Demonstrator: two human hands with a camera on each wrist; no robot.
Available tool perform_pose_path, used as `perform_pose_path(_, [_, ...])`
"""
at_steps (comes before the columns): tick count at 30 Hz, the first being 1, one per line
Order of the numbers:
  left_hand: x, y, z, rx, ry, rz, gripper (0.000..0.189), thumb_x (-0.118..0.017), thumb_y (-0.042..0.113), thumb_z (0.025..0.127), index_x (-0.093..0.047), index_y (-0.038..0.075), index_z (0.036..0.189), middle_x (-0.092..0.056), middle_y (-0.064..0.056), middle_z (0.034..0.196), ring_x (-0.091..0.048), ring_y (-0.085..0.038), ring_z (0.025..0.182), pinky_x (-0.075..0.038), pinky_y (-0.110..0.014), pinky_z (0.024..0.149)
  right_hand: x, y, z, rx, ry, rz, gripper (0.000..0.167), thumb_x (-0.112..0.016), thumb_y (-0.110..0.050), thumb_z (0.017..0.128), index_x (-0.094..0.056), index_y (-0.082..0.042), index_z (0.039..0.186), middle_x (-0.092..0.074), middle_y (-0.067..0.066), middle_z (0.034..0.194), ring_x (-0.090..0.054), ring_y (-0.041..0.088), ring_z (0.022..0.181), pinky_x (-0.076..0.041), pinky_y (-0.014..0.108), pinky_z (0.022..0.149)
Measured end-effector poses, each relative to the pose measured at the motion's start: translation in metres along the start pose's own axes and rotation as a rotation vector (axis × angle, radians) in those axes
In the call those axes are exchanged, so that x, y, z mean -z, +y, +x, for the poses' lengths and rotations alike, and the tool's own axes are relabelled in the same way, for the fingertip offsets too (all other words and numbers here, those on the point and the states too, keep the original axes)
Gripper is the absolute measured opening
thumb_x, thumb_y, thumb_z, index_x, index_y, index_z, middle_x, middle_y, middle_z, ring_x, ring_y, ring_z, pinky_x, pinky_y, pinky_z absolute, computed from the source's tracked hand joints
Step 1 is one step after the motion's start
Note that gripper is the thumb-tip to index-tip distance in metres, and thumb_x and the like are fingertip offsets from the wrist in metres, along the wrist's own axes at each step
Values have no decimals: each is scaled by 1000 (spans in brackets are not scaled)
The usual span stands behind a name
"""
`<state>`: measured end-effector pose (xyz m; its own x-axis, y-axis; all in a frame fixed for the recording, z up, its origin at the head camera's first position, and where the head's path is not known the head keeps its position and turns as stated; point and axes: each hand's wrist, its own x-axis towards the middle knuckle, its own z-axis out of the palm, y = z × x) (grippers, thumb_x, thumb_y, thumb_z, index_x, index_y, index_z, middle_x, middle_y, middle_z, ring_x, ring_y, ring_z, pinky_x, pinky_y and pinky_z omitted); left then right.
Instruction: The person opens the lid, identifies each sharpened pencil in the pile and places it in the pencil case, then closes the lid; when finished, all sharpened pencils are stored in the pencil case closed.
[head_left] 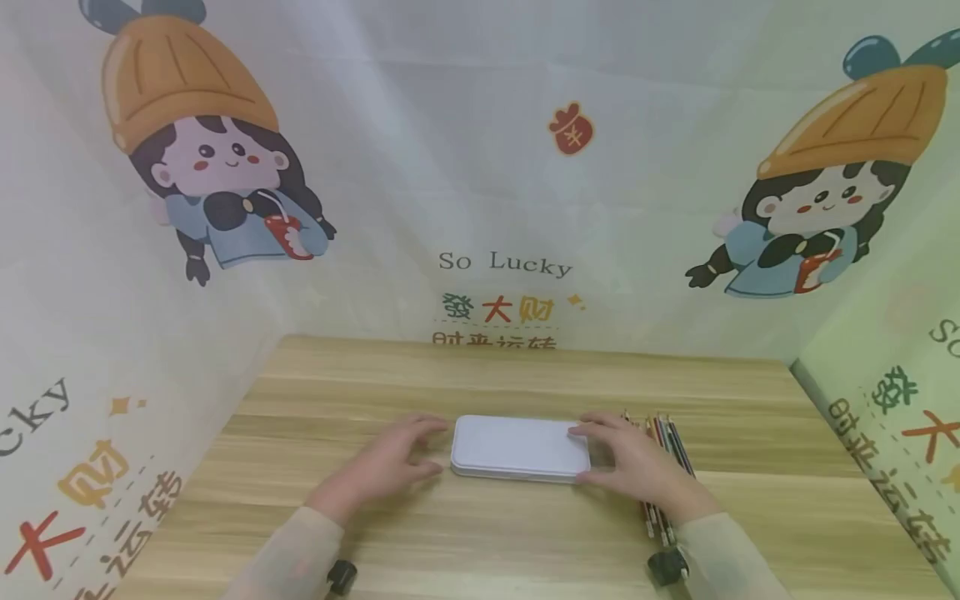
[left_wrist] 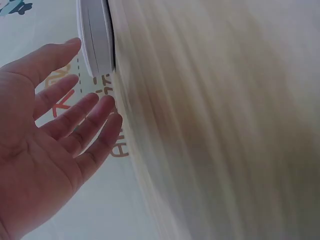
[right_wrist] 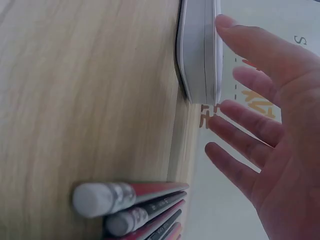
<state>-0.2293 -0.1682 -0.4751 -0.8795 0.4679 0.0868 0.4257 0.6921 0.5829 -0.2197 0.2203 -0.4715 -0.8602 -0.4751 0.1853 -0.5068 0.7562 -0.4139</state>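
A flat white case point(head_left: 521, 444) with rounded corners lies closed on the wooden table, its lid seam showing along the side in both wrist views. My left hand point(head_left: 390, 461) is just off the case's left end, fingers spread and slightly bent, with nothing in them. At the other end is my right hand point(head_left: 633, 462), its fingertips right at the case's right edge and its fingers loosely extended. In the right wrist view the thumb point(right_wrist: 240, 35) overlaps the top edge of the case point(right_wrist: 200, 55). Several pencils point(head_left: 660, 517) lie in a bundle under and beyond my right hand, partly hidden by it.
The pencils point(right_wrist: 145, 200) have white eraser ends pointing toward me. Wood-grain tabletop point(head_left: 487, 542) spreads around the case. A printed cloth point(head_left: 420, 167) with cartoon figures hangs behind the table and along both sides. Dark straps point(head_left: 667, 568) sit at my wrists.
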Motion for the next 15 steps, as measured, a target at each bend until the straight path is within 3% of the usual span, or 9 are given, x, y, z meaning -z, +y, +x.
perform_pose_path(5, [-6,3,6,-27,-35,-14,62,-81,19,87,-57,9,144,-58,-12,145,-65,-30,116,-55,-51,103,2,0,1,-9,-36,-32,62,-88,-39,79,-70,-10,131,-59,17,146,-57,42,132,-46,59,112])
perform_pose_path(15, [-9,11,13,-38,-69,53,50,-82,18,86,-64,13,132,-57,-12,145,-64,-28,116,-53,-50,105,-1,-1,7,-19,-53,-25,61,-90,-35,76,-71,-10,128,-60,16,144,-58,40,131,-46,58,112])
